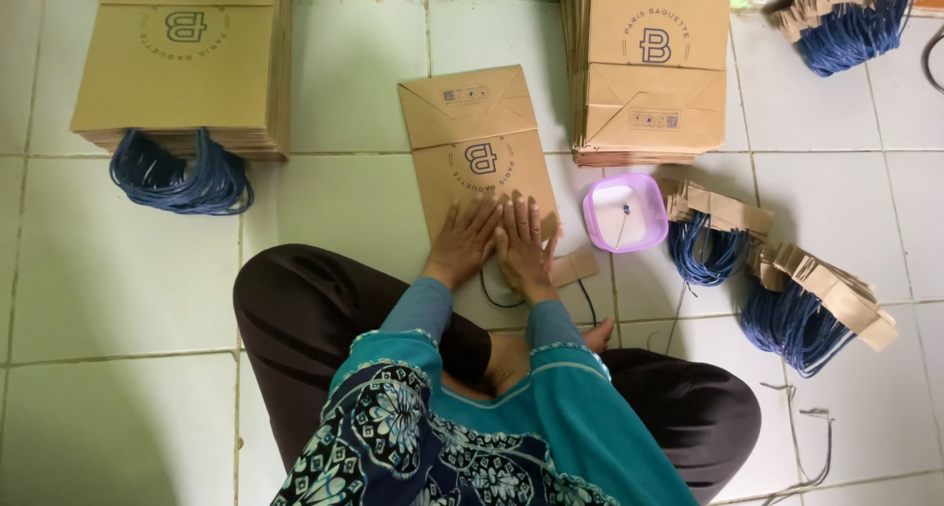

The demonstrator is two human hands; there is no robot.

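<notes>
A: Where are the hands?

B: Both lie flat, side by side, on the near end of a flattened brown paper bag that rests on the tiled floor. The left hand has its fingers spread and the palm pressed down; the right hand sits just beside it, thumbs nearly touching, fingers also stretched out. Neither hand is closed around anything; they only press on the paper.

A: And the bag itself?

B: It stretches away from the fingertips, folded bottom at the far end, a round printed mark in the middle. A thin dark cord curls out from under the palms toward the person's knees, and a small brown paper strip pokes out just to the right of the right hand.

A: What sits around them?

B: Right of the right hand, close by, a small lilac tray with white inside. Beyond that, further right, bundles of blue cord handles with brown paper tabs, and another bundle beside it. Ahead and to the right of the hands stands a stack of flat bags. Ahead and well to the left is a second stack, with blue handles hanging from its near edge.
</notes>
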